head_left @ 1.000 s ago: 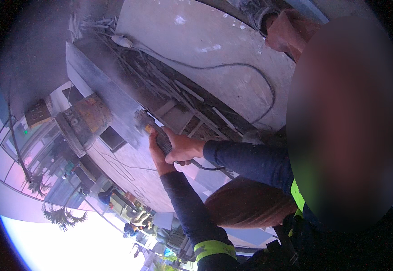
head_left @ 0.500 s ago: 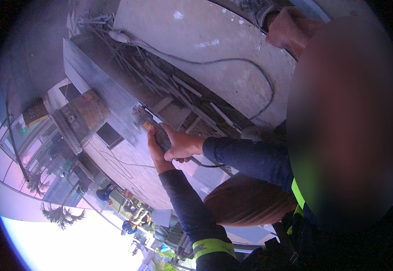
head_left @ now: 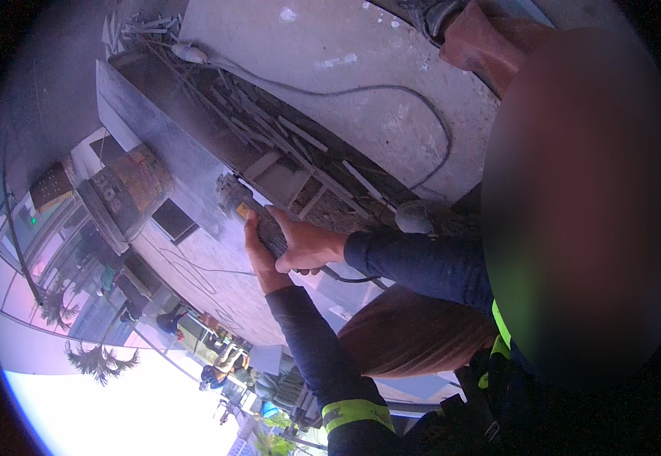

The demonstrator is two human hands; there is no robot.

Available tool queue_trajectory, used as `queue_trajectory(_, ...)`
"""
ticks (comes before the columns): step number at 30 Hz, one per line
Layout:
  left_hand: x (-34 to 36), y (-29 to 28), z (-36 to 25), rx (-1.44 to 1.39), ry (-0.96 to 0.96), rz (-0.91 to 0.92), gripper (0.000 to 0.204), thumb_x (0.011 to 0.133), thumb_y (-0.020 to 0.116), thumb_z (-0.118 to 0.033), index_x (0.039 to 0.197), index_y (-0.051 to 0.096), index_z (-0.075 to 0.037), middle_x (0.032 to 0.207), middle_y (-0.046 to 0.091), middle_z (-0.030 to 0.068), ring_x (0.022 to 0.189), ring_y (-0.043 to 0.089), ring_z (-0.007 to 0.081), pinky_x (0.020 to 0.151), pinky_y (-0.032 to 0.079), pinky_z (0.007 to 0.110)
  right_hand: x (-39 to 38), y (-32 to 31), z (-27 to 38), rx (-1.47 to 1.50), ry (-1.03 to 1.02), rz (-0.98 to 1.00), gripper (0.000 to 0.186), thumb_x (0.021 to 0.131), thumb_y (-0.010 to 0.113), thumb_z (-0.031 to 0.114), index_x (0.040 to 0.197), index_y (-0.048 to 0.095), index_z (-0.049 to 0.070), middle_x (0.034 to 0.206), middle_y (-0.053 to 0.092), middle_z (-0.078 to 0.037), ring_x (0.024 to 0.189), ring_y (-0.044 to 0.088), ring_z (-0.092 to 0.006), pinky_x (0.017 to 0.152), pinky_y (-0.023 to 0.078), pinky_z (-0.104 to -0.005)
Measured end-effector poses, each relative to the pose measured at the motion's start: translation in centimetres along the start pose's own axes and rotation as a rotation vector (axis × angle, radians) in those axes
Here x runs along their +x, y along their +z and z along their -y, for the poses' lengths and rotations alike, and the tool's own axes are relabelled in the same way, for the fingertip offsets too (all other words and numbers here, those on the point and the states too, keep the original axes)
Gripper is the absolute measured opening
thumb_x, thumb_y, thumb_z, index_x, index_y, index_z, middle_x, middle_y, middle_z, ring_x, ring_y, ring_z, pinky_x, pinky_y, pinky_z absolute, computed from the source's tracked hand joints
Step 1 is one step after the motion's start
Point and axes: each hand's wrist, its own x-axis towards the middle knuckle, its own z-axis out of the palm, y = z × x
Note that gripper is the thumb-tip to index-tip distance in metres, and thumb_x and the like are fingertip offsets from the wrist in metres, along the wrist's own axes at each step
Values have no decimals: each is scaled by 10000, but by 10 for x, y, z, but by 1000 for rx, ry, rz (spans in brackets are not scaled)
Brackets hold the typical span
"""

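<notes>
- Concrete floor (head_left: 361, 68) runs along the top of the view, with a grey cable (head_left: 391, 91) looping over it; far below, on the lower left, lie a street and palm trees, so the work sits at a height.
- Both hands grip the grinder (head_left: 258, 220): the left hand (head_left: 258, 258) wraps it from below, the right hand (head_left: 304, 243) from above, fingers of both closed tight round the body.
- Its disc end (head_left: 228, 194) sits against the edge of a long grey panel (head_left: 171, 144).
- Progress, as I judge it: the disc is somewhere along the panel's lower half. I cannot make out a cut line, so how much is done is unclear; a long stretch of panel runs on up-left of the disc.
- Beside the panel lies a trough of metal offcuts (head_left: 285, 144), close to the right hand.
- Room: open along the panel; tight toward the scrap; beyond the panel, only the drop.
</notes>
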Motion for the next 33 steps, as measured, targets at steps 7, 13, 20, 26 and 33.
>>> queue_trajectory(7, -4, 10, 0, 16, -33, -38, 416, 1084, 620, -469, 1202, 665, -73, 996, 742, 79, 825, 733, 214, 742, 604, 380, 12, 2, -21, -45, -61, -22, 1143, 837, 738, 83, 1717, 12, 40, 1062, 702, -270, 659, 727, -255, 518, 630, -352)
queue_trajectory(13, -4, 14, 0, 1, -42, -50, 428, 1084, 615, -472, 1202, 672, -65, 1025, 745, 93, 856, 736, 223, 763, 606, 367, 17, 1, -25, -62, -32, -18, 1157, 820, 741, 83, 1716, 9, 36, 1197, 674, -350, 715, 761, -303, 540, 660, -371)
queue_trajectory(20, 9, -9, 2, 5, -22, -20, 413, 1076, 628, -469, 1175, 680, -71, 991, 751, 87, 823, 733, 218, 742, 602, 366, 24, 6, -29, -29, -40, -20, 1186, 817, 742, 69, 1731, -13, 68, 1134, 681, -299, 677, 732, -256, 506, 632, -351)
queue_trajectory(26, 1, 19, -4, 67, -26, -51, 437, 1073, 608, -517, 1139, 680, -91, 933, 745, 84, 757, 722, 219, 672, 580, 373, 25, 3, -28, -42, -75, -70, 1201, 822, 739, 61, 1736, -38, 77, 1007, 694, -223, 613, 679, -211, 480, 585, -331)
queue_trajectory(33, 4, 0, -12, 122, -18, 15, 427, 1064, 628, -500, 1187, 668, -93, 987, 729, 68, 849, 730, 231, 759, 587, 406, 15, 2, -11, 8, -49, 2, 1204, 826, 742, 73, 1733, -50, 66, 990, 703, -225, 614, 685, -209, 481, 576, -334)
